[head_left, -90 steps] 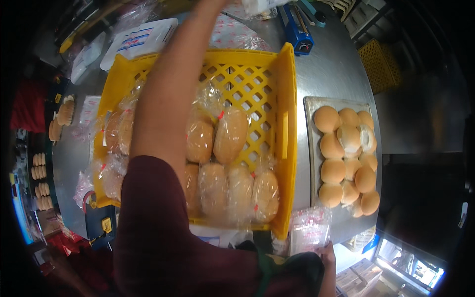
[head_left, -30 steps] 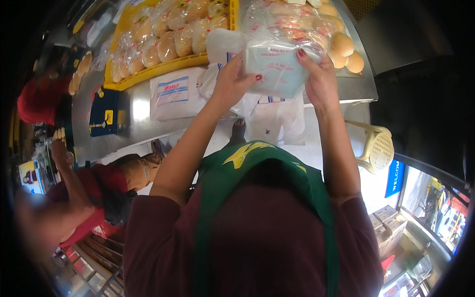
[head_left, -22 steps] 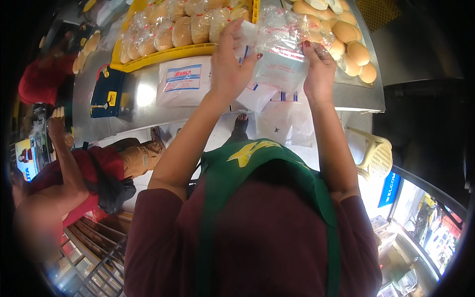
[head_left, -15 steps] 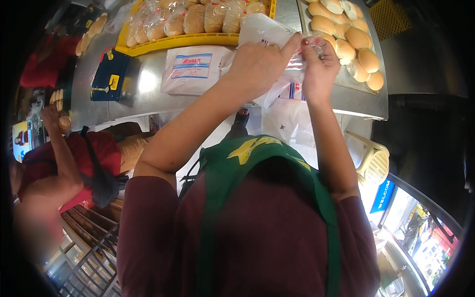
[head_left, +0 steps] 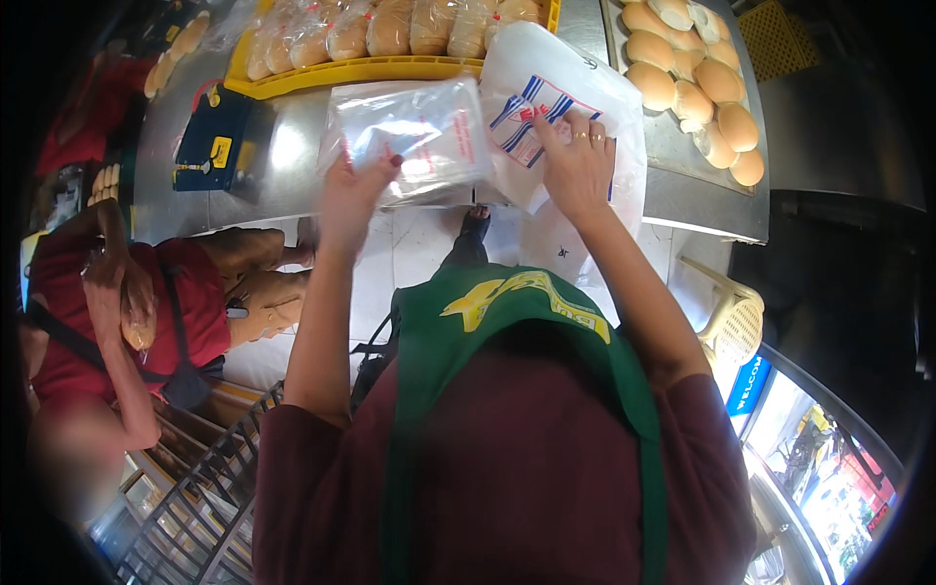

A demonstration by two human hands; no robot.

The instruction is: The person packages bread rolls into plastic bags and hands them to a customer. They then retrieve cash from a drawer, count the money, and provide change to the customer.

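My left hand is closed on a packet of clear plastic bags with faint red print, its thumb on top. The packet is over a white package at the table's front edge. My right hand lies on a white plastic bag with blue stripes and red print, thumb apart from the fingers. The bag reaches from beside the bread tray down over the table edge. Whether any of it is pinched under the fingertips is hard to see.
A yellow crate of bagged bread stands at the back. Round buns lie on a metal tray at right. A dark blue box-like thing sits at left. Another person holds wrapped bread. A cream chair is below right.
My hands have parted: the left has moved left with the clear packet, and the right has come down onto the white bag. The person at left has lowered their arms.
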